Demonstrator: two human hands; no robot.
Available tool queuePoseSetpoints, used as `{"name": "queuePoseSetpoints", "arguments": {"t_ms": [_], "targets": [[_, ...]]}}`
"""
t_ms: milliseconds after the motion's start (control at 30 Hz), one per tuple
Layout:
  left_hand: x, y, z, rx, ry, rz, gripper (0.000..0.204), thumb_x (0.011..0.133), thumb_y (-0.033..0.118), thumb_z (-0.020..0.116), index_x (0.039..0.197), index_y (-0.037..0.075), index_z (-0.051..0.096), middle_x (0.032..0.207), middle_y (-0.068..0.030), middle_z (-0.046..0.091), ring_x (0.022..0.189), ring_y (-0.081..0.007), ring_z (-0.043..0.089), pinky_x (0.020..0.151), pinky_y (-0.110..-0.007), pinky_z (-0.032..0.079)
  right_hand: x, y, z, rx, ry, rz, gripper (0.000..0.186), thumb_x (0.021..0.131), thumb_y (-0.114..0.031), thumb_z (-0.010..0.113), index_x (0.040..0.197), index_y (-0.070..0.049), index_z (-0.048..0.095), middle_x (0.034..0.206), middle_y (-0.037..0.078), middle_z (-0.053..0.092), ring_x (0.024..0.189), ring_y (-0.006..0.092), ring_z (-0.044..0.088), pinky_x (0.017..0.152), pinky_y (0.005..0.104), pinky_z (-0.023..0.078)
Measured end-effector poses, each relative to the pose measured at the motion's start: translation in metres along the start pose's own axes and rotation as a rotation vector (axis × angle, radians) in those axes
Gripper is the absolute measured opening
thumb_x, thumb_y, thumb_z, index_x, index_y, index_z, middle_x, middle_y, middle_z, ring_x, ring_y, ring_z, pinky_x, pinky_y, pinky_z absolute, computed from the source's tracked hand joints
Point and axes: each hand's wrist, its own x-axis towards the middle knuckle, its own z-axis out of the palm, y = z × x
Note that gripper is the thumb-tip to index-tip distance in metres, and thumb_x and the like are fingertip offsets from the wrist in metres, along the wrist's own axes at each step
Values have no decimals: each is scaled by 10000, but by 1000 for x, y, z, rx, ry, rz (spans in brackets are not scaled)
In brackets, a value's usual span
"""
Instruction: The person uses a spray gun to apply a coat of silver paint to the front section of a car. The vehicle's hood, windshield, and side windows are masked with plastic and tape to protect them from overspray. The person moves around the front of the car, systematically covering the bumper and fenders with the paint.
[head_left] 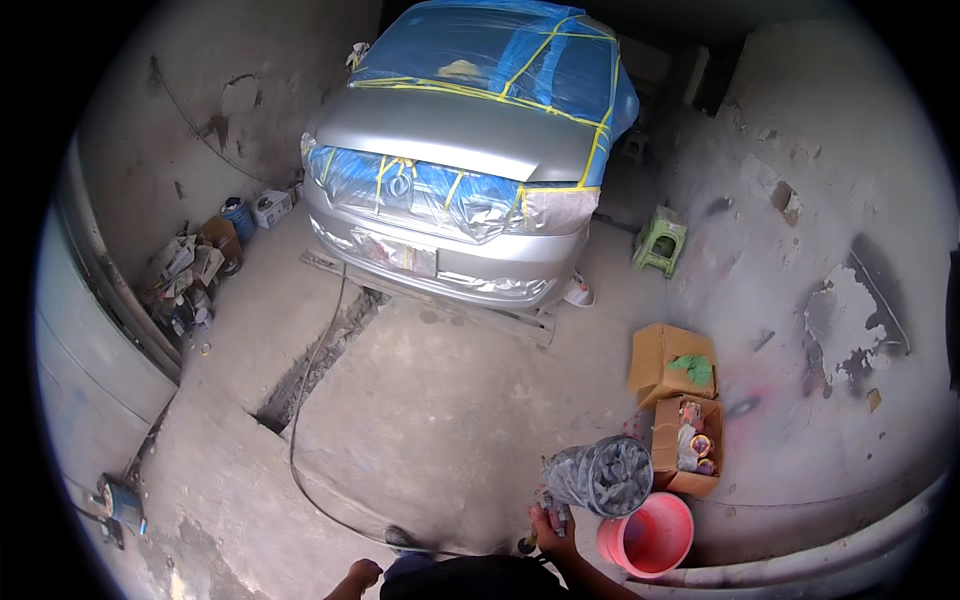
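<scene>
My right hand (556,530) is wrapped round a grey spray gun (548,503) at the lower middle, partly hidden by my fingers. A dark hose (293,455) curves over the floor and runs up to this hand. Just beyond the gun lies a grey tub-like bin (572,482), tilted and stuffed with crumpled grey material. My left hand (365,573) hangs low at the bottom edge, its fingers curled with nothing seen in them. Ahead stands a silver car (430,125), its windows and lights covered in blue masking film (440,55) and yellow tape.
A pink bucket (655,530) stands right of my right hand. Beyond it are two cardboard boxes (672,355), one holding cans, and a green stool (660,242). A broken trench (300,385) cuts the concrete floor. Clutter (185,265) lines the left wall.
</scene>
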Motion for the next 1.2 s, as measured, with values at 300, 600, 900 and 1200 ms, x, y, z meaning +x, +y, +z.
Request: {"name": "queuePoseSetpoints", "arguments": {"t_ms": [300, 600, 900, 1200], "targets": [[-39, 104, -11, -314, 172, -194, 232, 796, 217, 521, 974, 188, 667, 1109, -89, 614, 1000, -289, 590, 867, -384, 485, -4, 14, -67, -450, -285, -330, 123, 791, -57, 653, 899, -64, 595, 748, 22, 522, 668, 138, 482, 621, 319, 411], [-60, 91, -20, -685, 317, -448, 362, 754, 321, 614, 1048, 113, 655, 1085, -137, 629, 996, -299, 600, 863, -364, 485, 9, -14, -46, -174, -265, -191, 91, 829, -113, 610, 791, -68, 541, 718, -10, 504, 652, 107, 465, 589, 283, 382], [-72, 63, 8, 351, 67, -4, 252, 801, 210, 517, 980, 128, 675, 1097, -82, 622, 1058, -285, 567, 867, -396, 492, -2, -22, -25, -205, -380, -355, 161, 817, -134, 643, 754, -91, 502, 671, -33, 454, 617, 95, 428, 555, 278, 351], [-88, 104, -12, -736, 346, -570, 318, 740, 242, 606, 1018, 98, 657, 1003, -155, 650, 906, -307, 633, 765, -399, 535, 4, -12, -25, -322, -442, -416, 132, 828, -165, 631, 848, -58, 556, 797, 51, 552, 753, 191, 505, 690, 345, 409]]}}
